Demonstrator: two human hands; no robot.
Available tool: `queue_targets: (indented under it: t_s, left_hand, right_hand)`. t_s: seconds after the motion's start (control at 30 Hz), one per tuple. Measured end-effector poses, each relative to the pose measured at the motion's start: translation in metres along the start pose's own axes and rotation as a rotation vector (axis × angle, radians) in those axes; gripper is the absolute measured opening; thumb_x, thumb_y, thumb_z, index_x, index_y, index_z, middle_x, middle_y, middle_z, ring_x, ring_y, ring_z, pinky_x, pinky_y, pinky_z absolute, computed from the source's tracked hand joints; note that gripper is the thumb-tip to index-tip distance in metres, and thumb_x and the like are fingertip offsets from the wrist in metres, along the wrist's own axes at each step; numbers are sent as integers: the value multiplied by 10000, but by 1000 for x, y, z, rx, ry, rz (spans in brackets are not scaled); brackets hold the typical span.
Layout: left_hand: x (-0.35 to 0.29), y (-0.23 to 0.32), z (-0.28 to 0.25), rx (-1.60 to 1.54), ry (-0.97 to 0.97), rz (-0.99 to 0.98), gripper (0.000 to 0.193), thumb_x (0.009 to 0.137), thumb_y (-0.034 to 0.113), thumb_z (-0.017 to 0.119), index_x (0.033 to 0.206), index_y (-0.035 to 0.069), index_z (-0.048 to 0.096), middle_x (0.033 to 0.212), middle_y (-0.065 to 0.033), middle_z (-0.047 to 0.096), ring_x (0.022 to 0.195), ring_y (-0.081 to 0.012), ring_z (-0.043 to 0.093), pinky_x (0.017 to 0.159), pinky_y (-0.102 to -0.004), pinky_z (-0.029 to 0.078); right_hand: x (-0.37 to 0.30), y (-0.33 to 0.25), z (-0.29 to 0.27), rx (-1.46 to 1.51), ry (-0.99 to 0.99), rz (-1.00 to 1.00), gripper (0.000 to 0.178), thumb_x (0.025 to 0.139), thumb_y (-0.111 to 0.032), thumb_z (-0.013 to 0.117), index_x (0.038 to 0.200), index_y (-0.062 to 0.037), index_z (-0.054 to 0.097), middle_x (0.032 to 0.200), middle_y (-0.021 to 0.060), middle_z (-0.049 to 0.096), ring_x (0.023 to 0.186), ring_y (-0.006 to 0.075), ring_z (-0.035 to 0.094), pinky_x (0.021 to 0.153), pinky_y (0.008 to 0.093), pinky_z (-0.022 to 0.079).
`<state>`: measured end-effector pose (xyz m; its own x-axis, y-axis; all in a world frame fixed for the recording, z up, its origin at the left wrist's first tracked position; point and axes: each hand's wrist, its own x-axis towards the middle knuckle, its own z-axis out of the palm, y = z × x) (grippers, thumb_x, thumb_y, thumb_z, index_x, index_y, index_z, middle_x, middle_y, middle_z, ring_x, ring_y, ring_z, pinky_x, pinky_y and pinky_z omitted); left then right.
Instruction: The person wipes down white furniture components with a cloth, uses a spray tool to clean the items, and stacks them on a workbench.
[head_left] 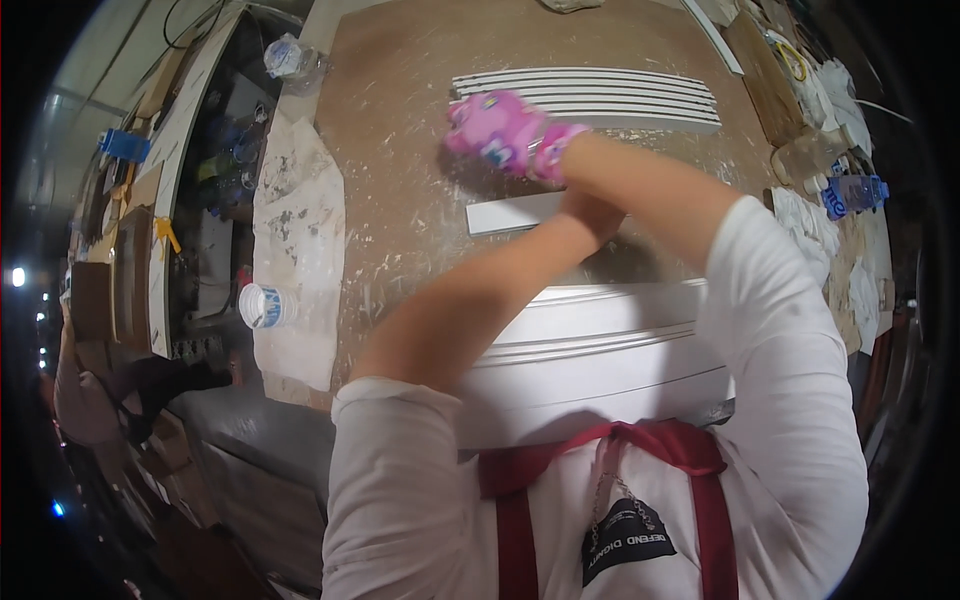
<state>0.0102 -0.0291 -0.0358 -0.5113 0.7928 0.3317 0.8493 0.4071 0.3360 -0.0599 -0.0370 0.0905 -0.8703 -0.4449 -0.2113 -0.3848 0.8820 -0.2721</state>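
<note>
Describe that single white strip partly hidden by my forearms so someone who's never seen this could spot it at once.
Start with the big brown, flecked table. Between the row of white strips across its far part and the broad white pieces by your body, find the single strip whose left end shows beside your crossed forearms. Unlike the neighbouring white pieces, it lies alone.

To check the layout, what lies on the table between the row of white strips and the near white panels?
A single white strip, partly hidden by the forearms, shows in the head view.
</note>
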Motion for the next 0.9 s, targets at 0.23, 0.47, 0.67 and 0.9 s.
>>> queue_targets:
  t_s: [0.23,0.47,0.67,0.9]
  left_hand:
    - [30,-4,-20,201,-311,-4,308,891,131,405,1135,49,574,1177,-151,587,1137,-308,531,983,-413,397]
    - [25,-35,5,-137,-45,-216,300,912,192,407,1131,76,575,1163,-144,590,1133,-296,524,986,-412,389]
    - [17,-54,47,-413,143,-233,283,872,210,483,1093,89,610,1146,-164,605,1140,-303,515,1018,-429,343]
    - [-10,-45,84,-18,407,18,366,897,205,462,1213,26,509,1188,-171,556,1127,-298,517,1001,-394,364]
  right_hand:
    - [-55,66,4,387,324,-142,353,815,-88,566,1167,-51,568,1062,134,613,991,287,580,893,353,454]
    - [-51,67,9,412,314,-231,369,847,-106,556,1211,-52,553,1098,138,615,1027,283,581,932,334,447]
    - [-38,57,15,307,230,-350,332,872,-155,563,1192,-66,570,1066,131,634,999,268,602,906,323,466]
    - [2,16,26,-23,-52,-589,299,902,-213,570,1170,-82,590,1029,124,657,967,250,626,877,310,488]
